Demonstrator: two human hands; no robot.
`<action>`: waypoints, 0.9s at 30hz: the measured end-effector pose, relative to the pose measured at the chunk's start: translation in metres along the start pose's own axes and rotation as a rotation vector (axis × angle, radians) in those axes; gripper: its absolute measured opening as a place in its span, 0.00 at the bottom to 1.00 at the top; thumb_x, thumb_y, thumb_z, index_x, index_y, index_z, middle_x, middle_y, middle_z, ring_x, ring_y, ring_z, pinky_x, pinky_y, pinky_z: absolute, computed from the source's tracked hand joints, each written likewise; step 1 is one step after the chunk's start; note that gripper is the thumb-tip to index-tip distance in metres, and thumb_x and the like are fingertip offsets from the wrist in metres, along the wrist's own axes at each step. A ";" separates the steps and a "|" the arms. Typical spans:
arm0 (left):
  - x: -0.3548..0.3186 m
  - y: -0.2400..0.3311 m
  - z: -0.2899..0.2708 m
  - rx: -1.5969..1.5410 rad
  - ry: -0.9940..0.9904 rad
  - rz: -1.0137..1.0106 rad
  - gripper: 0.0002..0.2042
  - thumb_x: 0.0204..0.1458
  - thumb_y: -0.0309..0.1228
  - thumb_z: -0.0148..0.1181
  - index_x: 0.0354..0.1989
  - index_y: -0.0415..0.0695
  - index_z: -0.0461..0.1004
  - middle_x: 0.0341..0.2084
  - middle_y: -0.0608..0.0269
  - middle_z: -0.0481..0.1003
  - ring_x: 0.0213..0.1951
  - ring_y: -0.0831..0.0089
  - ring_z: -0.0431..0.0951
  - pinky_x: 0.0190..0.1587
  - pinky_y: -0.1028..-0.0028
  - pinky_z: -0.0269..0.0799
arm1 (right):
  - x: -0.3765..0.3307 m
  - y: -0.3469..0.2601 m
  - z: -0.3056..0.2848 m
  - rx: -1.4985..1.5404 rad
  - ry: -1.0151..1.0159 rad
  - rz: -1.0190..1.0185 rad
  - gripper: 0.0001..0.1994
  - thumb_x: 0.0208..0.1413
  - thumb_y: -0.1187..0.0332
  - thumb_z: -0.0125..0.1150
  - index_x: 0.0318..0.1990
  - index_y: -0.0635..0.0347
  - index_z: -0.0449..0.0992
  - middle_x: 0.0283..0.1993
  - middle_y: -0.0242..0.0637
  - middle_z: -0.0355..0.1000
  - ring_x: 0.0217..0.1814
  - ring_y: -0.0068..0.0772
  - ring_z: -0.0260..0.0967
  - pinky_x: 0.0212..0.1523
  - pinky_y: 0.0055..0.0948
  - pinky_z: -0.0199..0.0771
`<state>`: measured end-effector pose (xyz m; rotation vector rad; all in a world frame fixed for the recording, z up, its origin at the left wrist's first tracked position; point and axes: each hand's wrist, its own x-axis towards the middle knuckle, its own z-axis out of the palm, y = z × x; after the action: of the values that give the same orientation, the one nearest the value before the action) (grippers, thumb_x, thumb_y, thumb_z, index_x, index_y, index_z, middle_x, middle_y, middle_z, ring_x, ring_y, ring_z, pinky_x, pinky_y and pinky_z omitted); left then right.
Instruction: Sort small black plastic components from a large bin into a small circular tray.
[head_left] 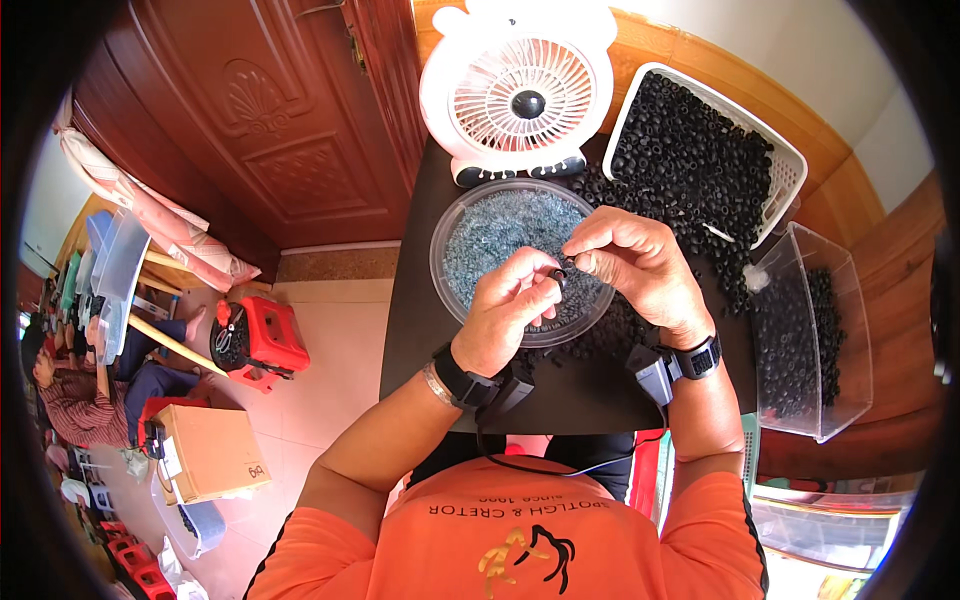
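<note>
Above a round clear tub (pixel 437 262) filled with small bluish translucent pieces (pixel 500 228), both my hands come close together. My left hand (pixel 505 308) is closed, pinching a small black cylindrical plastic part (pixel 557 280) between thumb and forefinger. My right hand (pixel 645 268) is also closed, its thumb and fingertip meeting just beside that part. What lies between the right fingertips is too small to make out. Loose black plastic parts (pixel 705 235) are scattered on the dark table (pixel 412 330) to the right of the tub and under my right hand.
Behind the tub stands a white fan (pixel 528 100). A white basket (pixel 795 160) heaped with black parts sits at the far right, with a clear bin (pixel 845 400) of similar parts nearer me. On the left floor are a red container (pixel 272 335) and a cardboard box (pixel 215 455); another person (pixel 90 405) sits beyond.
</note>
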<state>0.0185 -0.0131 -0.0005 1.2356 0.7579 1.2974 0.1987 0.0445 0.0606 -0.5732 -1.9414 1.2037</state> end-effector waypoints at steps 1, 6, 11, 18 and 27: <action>0.000 0.000 0.000 -0.007 0.001 -0.008 0.09 0.58 0.32 0.51 0.42 0.41 0.68 0.28 0.65 0.72 0.29 0.79 0.72 0.31 0.80 0.66 | 0.000 0.000 0.000 -0.022 -0.007 -0.009 0.04 0.54 0.76 0.60 0.37 0.64 0.76 0.36 0.32 0.72 0.39 0.21 0.70 0.41 0.21 0.70; 0.000 0.001 -0.001 -0.013 0.004 -0.032 0.09 0.58 0.33 0.51 0.42 0.41 0.67 0.28 0.64 0.72 0.29 0.79 0.72 0.30 0.80 0.66 | 0.000 0.001 0.001 -0.030 -0.017 -0.032 0.04 0.54 0.76 0.60 0.37 0.63 0.76 0.35 0.33 0.72 0.39 0.22 0.70 0.40 0.22 0.70; 0.001 -0.001 -0.002 -0.016 -0.003 -0.029 0.10 0.58 0.33 0.51 0.42 0.40 0.67 0.28 0.64 0.72 0.29 0.78 0.73 0.30 0.80 0.66 | 0.000 0.001 0.002 -0.041 -0.023 -0.056 0.04 0.54 0.76 0.60 0.38 0.63 0.76 0.35 0.34 0.72 0.39 0.23 0.71 0.40 0.23 0.71; 0.002 -0.002 -0.002 -0.010 -0.003 -0.040 0.10 0.57 0.34 0.51 0.41 0.39 0.67 0.27 0.64 0.72 0.28 0.78 0.72 0.30 0.79 0.66 | 0.000 0.002 0.001 -0.075 -0.024 -0.090 0.05 0.53 0.78 0.60 0.37 0.64 0.76 0.35 0.35 0.72 0.38 0.24 0.71 0.39 0.23 0.71; 0.002 -0.002 -0.002 -0.020 -0.002 -0.054 0.11 0.57 0.35 0.51 0.40 0.40 0.67 0.27 0.64 0.72 0.29 0.77 0.72 0.29 0.80 0.65 | -0.001 0.004 0.002 -0.049 -0.002 -0.060 0.05 0.52 0.78 0.60 0.37 0.64 0.77 0.34 0.35 0.73 0.38 0.26 0.72 0.39 0.24 0.71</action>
<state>0.0178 -0.0103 -0.0022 1.1924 0.7704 1.2571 0.1974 0.0450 0.0562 -0.5355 -1.9808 1.1221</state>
